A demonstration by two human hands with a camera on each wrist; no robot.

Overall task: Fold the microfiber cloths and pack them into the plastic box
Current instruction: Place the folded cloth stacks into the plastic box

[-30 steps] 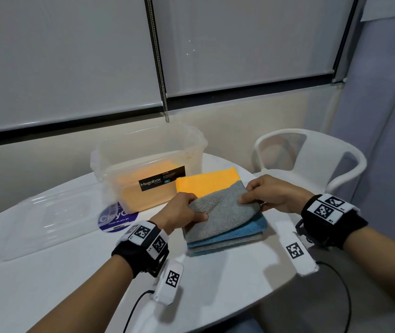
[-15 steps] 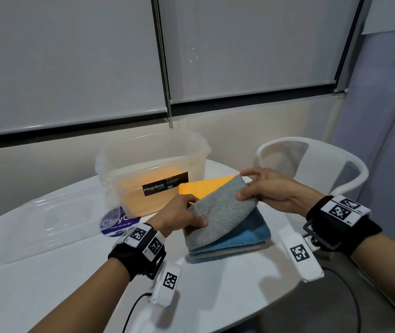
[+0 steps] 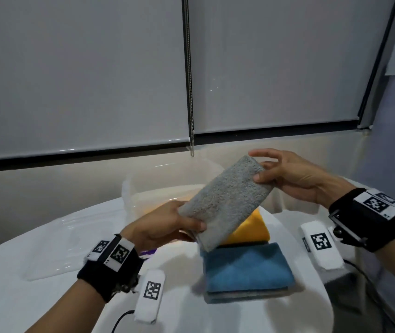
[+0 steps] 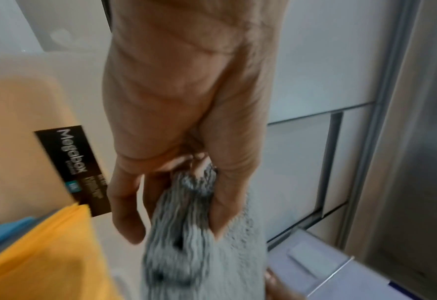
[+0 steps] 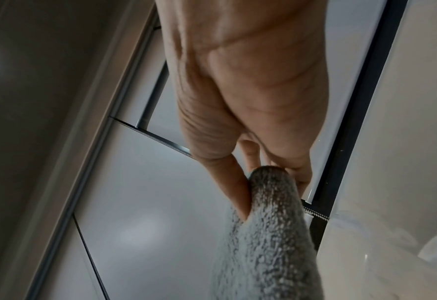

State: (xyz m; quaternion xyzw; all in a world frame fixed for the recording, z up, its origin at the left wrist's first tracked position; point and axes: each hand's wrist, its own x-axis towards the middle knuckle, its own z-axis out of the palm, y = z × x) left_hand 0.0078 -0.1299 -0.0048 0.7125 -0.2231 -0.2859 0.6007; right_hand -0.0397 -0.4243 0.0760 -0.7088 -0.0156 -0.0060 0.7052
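A folded grey microfiber cloth (image 3: pixel 225 203) hangs in the air, tilted up to the right, above the table. My left hand (image 3: pixel 167 224) grips its lower left end (image 4: pixel 186 207) between thumb and fingers. My right hand (image 3: pixel 285 174) pinches its upper right corner (image 5: pixel 268 194). Under it, on the table, lie a folded orange cloth (image 3: pixel 251 229) and a folded blue cloth (image 3: pixel 247 267) on top of another grey one. The clear plastic box (image 3: pixel 138 198) stands behind the lifted cloth, mostly hidden, with an orange glow inside; its black label (image 4: pixel 76 168) shows in the left wrist view.
The box's clear lid (image 3: pixel 71 239) lies flat on the white round table (image 3: pixel 23 304) to the left. A wall with roller blinds and a bead chain (image 3: pixel 190 92) rises behind. The table edge falls away at the right.
Both hands have lifted the grey cloth off the pile, up and towards the box, baring the blue and orange cloths. The camera has tilted and come closer.
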